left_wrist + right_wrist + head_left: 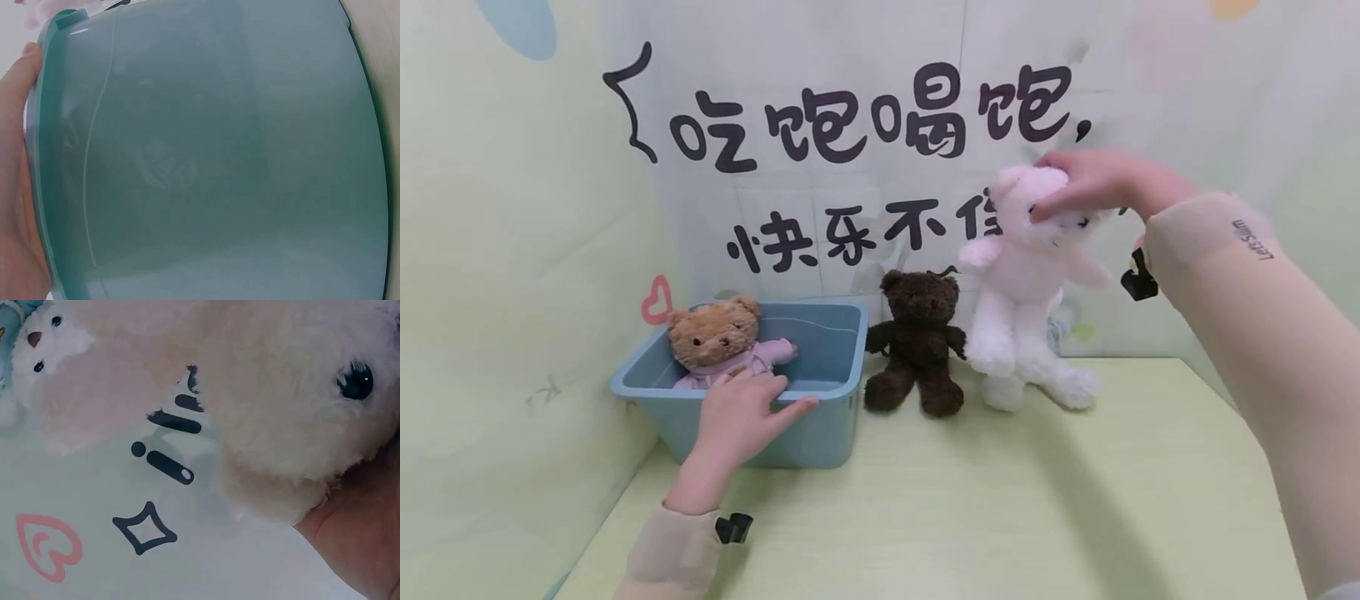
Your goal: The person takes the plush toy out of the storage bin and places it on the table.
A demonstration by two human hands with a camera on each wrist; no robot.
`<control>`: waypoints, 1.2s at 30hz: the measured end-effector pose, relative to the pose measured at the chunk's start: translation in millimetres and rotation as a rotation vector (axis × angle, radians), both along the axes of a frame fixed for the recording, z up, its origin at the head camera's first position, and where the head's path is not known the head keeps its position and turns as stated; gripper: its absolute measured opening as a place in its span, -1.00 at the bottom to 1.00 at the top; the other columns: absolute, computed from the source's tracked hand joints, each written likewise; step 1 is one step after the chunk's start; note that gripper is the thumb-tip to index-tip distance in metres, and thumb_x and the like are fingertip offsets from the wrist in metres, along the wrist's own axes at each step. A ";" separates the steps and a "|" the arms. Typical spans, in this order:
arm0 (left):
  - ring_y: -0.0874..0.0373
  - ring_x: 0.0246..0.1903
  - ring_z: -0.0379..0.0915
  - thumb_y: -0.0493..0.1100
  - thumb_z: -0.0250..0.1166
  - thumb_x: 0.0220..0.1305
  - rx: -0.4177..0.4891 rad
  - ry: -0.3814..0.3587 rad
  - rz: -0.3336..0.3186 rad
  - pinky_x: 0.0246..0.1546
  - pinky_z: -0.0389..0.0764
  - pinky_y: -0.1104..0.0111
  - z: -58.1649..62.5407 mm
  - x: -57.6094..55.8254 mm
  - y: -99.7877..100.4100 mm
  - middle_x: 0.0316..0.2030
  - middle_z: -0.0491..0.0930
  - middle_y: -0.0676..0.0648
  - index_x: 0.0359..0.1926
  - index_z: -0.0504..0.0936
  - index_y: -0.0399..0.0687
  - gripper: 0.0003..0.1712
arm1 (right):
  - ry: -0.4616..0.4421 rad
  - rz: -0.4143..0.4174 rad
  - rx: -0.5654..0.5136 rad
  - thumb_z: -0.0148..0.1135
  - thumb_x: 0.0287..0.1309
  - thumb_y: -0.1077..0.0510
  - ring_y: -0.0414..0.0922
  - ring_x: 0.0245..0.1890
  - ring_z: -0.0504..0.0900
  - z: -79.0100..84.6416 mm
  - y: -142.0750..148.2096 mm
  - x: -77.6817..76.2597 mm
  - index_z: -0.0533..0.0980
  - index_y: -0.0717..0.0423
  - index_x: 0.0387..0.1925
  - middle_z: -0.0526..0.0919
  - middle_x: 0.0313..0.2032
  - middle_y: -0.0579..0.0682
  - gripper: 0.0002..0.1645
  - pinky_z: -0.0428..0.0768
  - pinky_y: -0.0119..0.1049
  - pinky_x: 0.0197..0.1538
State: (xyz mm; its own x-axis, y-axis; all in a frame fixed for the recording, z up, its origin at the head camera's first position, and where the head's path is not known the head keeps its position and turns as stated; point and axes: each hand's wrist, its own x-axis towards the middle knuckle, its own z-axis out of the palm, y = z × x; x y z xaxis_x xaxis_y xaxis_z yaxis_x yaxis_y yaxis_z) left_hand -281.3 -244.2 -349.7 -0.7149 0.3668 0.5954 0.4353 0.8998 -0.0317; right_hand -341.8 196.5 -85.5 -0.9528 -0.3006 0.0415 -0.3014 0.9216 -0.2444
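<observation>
My right hand grips a fluffy white and pink plush toy by the top of its head, thumb across the front. The toy stands upright, its feet low over the table; its black eye shows large in the right wrist view. My left hand rests on the near rim of a blue plastic bin, thumb stretched along the edge and fingers over it. Inside the bin a light brown teddy bear in a lilac top leans back. The left wrist view is mostly bin wall.
A dark brown teddy bear sits between the bin and the plush toy. Behind the toy, another plush with a white face and blue parts is partly hidden. A printed cloth backdrop hangs behind the pale table.
</observation>
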 end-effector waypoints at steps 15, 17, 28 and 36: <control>0.24 -0.71 0.05 0.51 -0.08 -0.03 -0.006 -0.001 0.004 -0.49 0.17 0.30 1.4 -1.5 -3.6 -0.80 0.12 0.17 -0.73 0.17 0.17 -0.41 | -0.118 0.047 0.047 0.27 -0.11 -0.13 -0.03 -0.23 0.42 -66.5 38.7 -3.8 0.29 0.02 0.02 0.43 -0.17 0.08 -0.34 0.38 -0.18 -0.21; 0.24 -0.71 0.05 0.50 -0.07 -0.03 -0.004 0.007 0.002 -0.49 0.17 0.29 1.4 -2.1 -3.4 -0.80 0.11 0.17 -0.73 0.17 0.17 -0.41 | -0.121 0.036 0.054 0.28 -0.13 -0.14 -0.03 -0.24 0.43 -75.5 43.1 -3.5 0.29 -0.01 0.02 0.44 -0.16 0.07 -0.33 0.38 -0.18 -0.23; 0.24 -0.69 0.05 0.49 -0.04 -0.04 0.001 0.031 -0.010 -0.48 0.18 0.29 2.8 -3.7 -0.7 -0.79 0.11 0.18 -0.73 0.15 0.17 -0.42 | -0.080 0.044 0.007 0.35 -0.27 -0.08 -0.07 -0.32 0.46 -145.3 68.0 0.7 0.32 -0.02 -0.01 0.50 -0.22 0.03 -0.29 0.41 -0.21 -0.28; 0.23 -0.68 0.06 0.49 -0.03 -0.04 0.004 0.029 -0.009 -0.48 0.18 0.29 -1.2 -1.8 0.3 -0.79 0.11 0.18 -0.73 0.16 0.17 -0.42 | 0.068 0.129 -0.093 0.42 -0.35 -0.07 -0.11 -0.33 0.47 -211.4 76.4 11.0 0.30 -0.06 0.05 0.51 -0.24 -0.03 -0.19 0.41 -0.18 -0.28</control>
State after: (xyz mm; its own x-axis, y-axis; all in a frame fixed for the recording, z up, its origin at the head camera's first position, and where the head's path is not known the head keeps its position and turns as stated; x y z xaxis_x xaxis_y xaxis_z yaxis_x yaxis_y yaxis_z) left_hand -283.0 -243.8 -350.8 -0.6940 0.3713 0.6169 0.4427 0.8957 -0.0410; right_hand -330.9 273.0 -296.9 -0.9006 -0.4121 0.1380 -0.4346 0.8487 -0.3015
